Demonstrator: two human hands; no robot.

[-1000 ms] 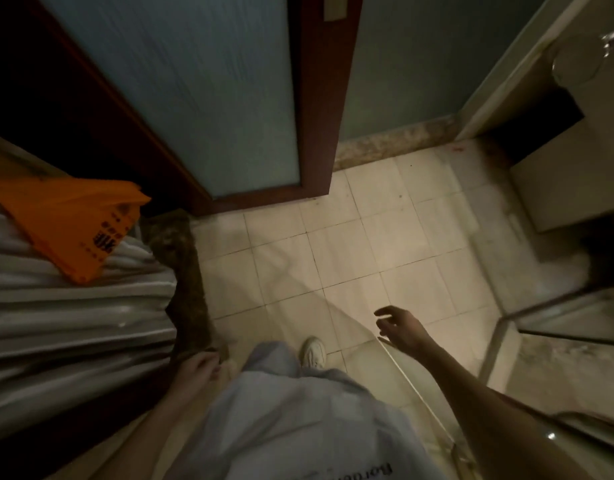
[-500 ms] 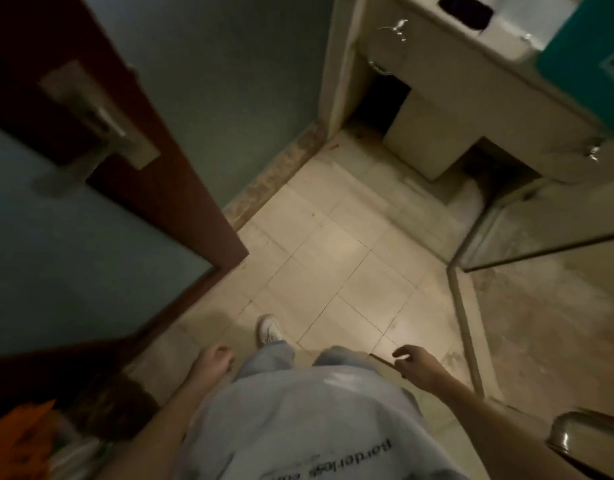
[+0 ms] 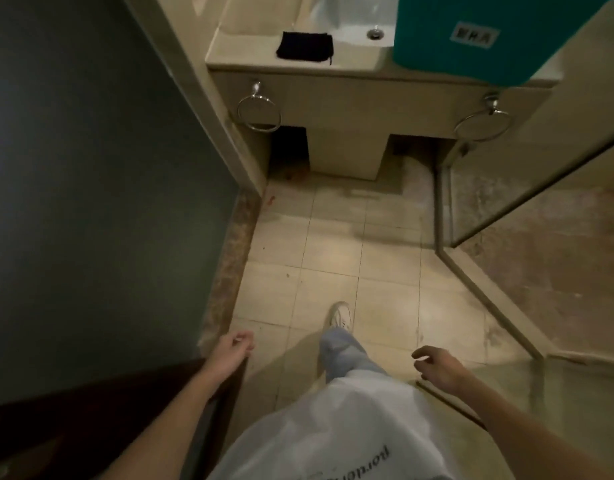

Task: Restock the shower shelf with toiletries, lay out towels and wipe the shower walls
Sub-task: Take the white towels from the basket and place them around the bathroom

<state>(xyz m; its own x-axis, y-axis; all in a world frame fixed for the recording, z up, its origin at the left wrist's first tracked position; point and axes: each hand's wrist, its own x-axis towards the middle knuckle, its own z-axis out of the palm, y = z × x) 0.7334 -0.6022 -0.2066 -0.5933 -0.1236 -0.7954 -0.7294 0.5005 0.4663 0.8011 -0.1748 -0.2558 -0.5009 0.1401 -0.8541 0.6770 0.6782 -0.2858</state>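
I stand on a beige tiled bathroom floor (image 3: 333,251) facing a vanity counter (image 3: 350,95). My left hand (image 3: 234,346) hangs low at the left with loosely curled fingers and holds nothing. My right hand (image 3: 437,368) hangs low at the right, fingers relaxed and empty. A glass shower enclosure (image 3: 527,209) with a stained floor lies to the right. A black folded cloth (image 3: 304,46) rests on the counter beside the white sink basin (image 3: 357,19). A teal box (image 3: 471,32) with a label sits at the counter's right end.
Two chrome towel rings (image 3: 259,111) (image 3: 481,124) hang on the vanity front. A frosted wall panel (image 3: 90,202) and dark wooden door edge (image 3: 90,410) close off the left. A raised shower threshold (image 3: 489,299) crosses the floor at right.
The view has swung right, from the door and an orange bag to the vanity and shower. I have stepped forward. Both hands stay low and empty.
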